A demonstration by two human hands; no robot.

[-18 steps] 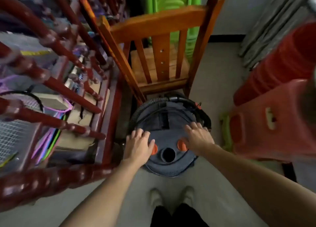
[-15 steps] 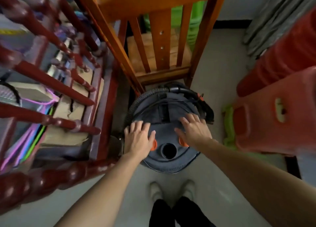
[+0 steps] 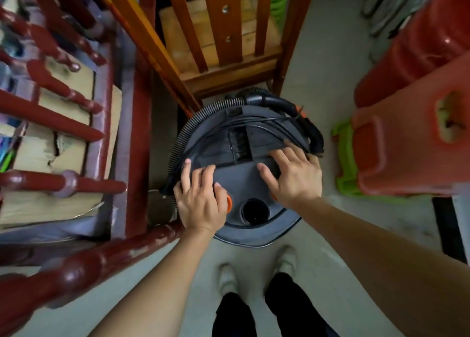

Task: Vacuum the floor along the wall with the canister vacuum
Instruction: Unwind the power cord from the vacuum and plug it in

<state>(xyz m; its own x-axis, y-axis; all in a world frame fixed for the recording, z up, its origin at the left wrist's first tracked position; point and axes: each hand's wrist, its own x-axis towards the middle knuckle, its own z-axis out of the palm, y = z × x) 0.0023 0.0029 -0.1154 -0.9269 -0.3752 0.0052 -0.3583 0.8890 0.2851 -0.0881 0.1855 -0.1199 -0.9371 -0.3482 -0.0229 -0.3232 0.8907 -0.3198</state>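
A round grey canister vacuum (image 3: pixel 244 179) stands on the pale floor (image 3: pixel 318 260) at the foot of one wooden chair (image 3: pixel 218 31), a ribbed black hose (image 3: pixel 183 138) coiled round its lid and one dark inlet hole (image 3: pixel 255 211) near the front. The left hand (image 3: pixel 201 202) and right hand (image 3: pixel 292 176) lie flat on the lid, fingers extended and grasping nothing. One orange latch (image 3: pixel 229 202) shows clearly; a second seems hidden under the right palm. Two red plastic stools (image 3: pixel 407 146) and one green stool (image 3: pixel 343 153) stand to the right.
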